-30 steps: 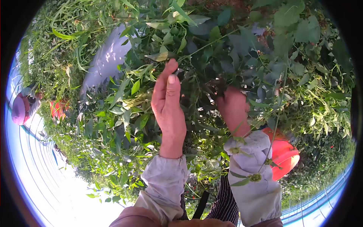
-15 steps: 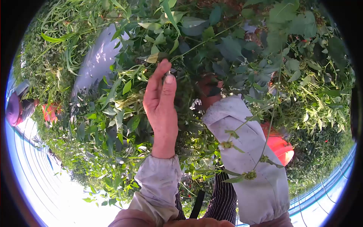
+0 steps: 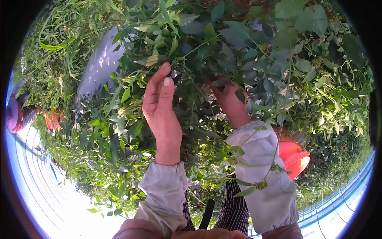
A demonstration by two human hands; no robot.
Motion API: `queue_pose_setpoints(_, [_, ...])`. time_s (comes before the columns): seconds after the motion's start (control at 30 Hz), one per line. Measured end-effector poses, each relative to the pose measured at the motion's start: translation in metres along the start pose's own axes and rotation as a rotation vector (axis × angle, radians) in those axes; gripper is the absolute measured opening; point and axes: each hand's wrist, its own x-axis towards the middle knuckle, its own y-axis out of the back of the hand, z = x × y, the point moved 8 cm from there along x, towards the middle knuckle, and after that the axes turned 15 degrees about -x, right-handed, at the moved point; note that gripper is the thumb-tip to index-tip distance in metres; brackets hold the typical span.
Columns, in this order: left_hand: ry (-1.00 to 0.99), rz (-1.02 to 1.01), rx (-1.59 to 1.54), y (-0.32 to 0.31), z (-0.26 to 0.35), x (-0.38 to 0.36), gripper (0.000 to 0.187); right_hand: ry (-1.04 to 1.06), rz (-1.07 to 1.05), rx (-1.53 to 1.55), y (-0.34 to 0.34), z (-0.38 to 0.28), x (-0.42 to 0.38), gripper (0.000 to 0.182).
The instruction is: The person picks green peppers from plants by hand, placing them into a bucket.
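Note:
My left hand [image 3: 162, 111] reaches up into the leafy plants, its thumb and forefinger stretched out and apart. The forefinger's tip touches or nearly touches a yellowish leaf [image 3: 152, 60]; the other fingers are mostly hidden. Further right, my right hand [image 3: 234, 102] is among the stems, partly covered by leaves [image 3: 240, 95]. Its fingers are bent together, and a small bit of red shows at their tips, too small to name. Both forearms wear pale, stained sleeves [image 3: 163, 183].
A red bucket-like container [image 3: 292, 157] stands in the greenery right of my right sleeve. At the far left are a person in a purple hat [image 3: 14, 113] and a red object [image 3: 53, 119]. A pale sheet [image 3: 99, 63] shows among the plants at upper left. Thin stems cross before my right arm.
My right hand has come back slightly toward me and to the right, showing more from behind the leaves. My left hand has shifted slightly left in view, its pose much the same.

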Motion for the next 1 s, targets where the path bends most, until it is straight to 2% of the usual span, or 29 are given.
queue_pose_setpoints(0.03, [0.003,-0.001,0.003,0.0,-0.002,0.0,0.03,-0.003,-0.003,0.001,-0.007,0.006,-0.001,0.029])
queue_pose_setpoints(0.1, [-0.024,-0.022,-0.043,-0.001,-0.003,0.001,0.03,-0.102,-0.115,0.673,-0.027,0.021,0.002,0.045])
queue_pose_setpoints(0.13, [-0.023,-0.024,-0.04,-0.001,-0.004,0.0,0.03,-0.204,-0.188,0.718,-0.037,0.032,-0.01,0.053])
queue_pose_setpoints(0.17, [-0.017,-0.023,-0.029,-0.002,-0.005,0.0,0.03,-0.206,-0.187,0.721,-0.023,0.031,-0.011,0.053])
queue_pose_setpoints(0.23, [-0.011,-0.023,-0.017,-0.003,-0.007,-0.001,0.031,-0.376,-0.411,0.813,-0.013,0.03,-0.018,0.051])
queue_pose_setpoints(0.27, [-0.009,-0.037,-0.019,-0.003,-0.008,-0.002,0.031,-0.378,-0.41,0.815,-0.009,0.032,-0.021,0.051])
queue_pose_setpoints(0.33, [-0.004,-0.055,-0.022,-0.004,-0.01,-0.003,0.032,0.139,-0.074,0.793,0.035,0.015,-0.019,0.061])
queue_pose_setpoints(0.37, [-0.024,-0.08,0.022,-0.006,-0.01,-0.003,0.031,0.137,-0.072,0.791,0.043,0.015,-0.024,0.061])
queue_pose_setpoints(0.43, [-0.043,-0.102,0.064,-0.007,-0.011,-0.003,0.03,0.055,-0.056,0.464,0.057,0.018,-0.037,0.057])
queue_pose_setpoints(0.47, [-0.054,-0.12,0.099,-0.008,-0.011,-0.004,0.029,0.086,0.064,0.415,0.063,0.017,-0.044,0.05])
queue_pose_setpoints(0.5, [-0.066,-0.138,0.134,-0.01,-0.011,-0.004,0.028,0.084,0.064,0.415,0.073,0.013,-0.048,0.05])
queue_pose_setpoints(0.57, [-0.059,-0.133,0.149,-0.01,-0.011,-0.004,0.027,0.09,-0.171,0.406,0.077,0.003,-0.06,0.044])
queue_pose_setpoints(0.6, [-0.048,-0.125,0.164,-0.01,-0.012,-0.004,0.027,0.24,-0.038,0.44,0.091,-0.006,-0.069,0.04])
queue_pose_setpoints(0.7, [0.007,-0.063,0.137,-0.011,-0.011,-0.007,0.026,0.284,0.04,0.539,0.109,0.016,-0.108,0.038])
queue_pose_setpoints(0.77, [-0.033,-0.077,0.146,-0.008,-0.014,-0.006,0.029,0.007,-0.028,0.563,0.114,0.064,-0.149,0.035])
queue_pose_setpoints(0.83, [-0.072,-0.1,0.153,-0.01,-0.011,-0.005,0.031,-0.484,0.02,0.785,0.101,0.144,-0.215,0.03])
queue_pose_setpoints(0.9, [-0.011,-0.066,0.124,-0.007,-0.013,-0.005,0.028,-0.695,0.07,0.649,0.118,0.201,-0.26,0.029])
queue_pose_setpoints(0.97, [-0.024,-0.087,0.151,-0.009,-0.014,-0.004,0.029,-0.753,0.169,0.435,0.122,0.263,-0.318,0.033])
queue_pose_setpoints(1.0, [-0.016,-0.076,0.149,-0.009,-0.015,-0.005,0.029,-0.844,0.056,0.19,0.126,0.289,-0.347,0.036])
